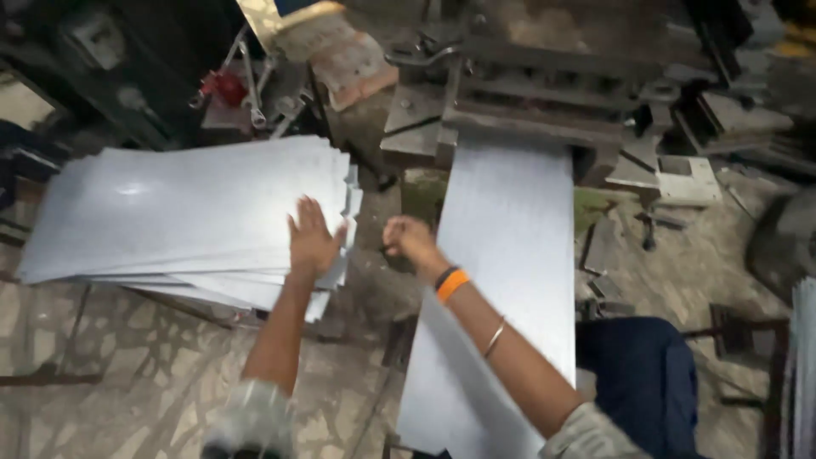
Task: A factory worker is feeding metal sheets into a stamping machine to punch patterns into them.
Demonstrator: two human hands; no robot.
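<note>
My left hand (313, 238) lies flat with its fingers spread on the right end of a stack of shiny metal sheets (187, 212) at the left. My right hand (410, 240) is closed on the left edge of a long metal sheet (510, 255) that runs from my lap up into a dark metal press machine (527, 93). That wrist wears an orange and black band and a thin bangle. The sheet's far end sits under the machine's jaw.
Wrenches and a red object (225, 85) lie behind the stack. Metal offcuts (680, 178) and scrap are scattered on the stone floor at the right. More sheet edges (803, 365) show at the far right. My knee in blue cloth (633, 374) is at the lower right.
</note>
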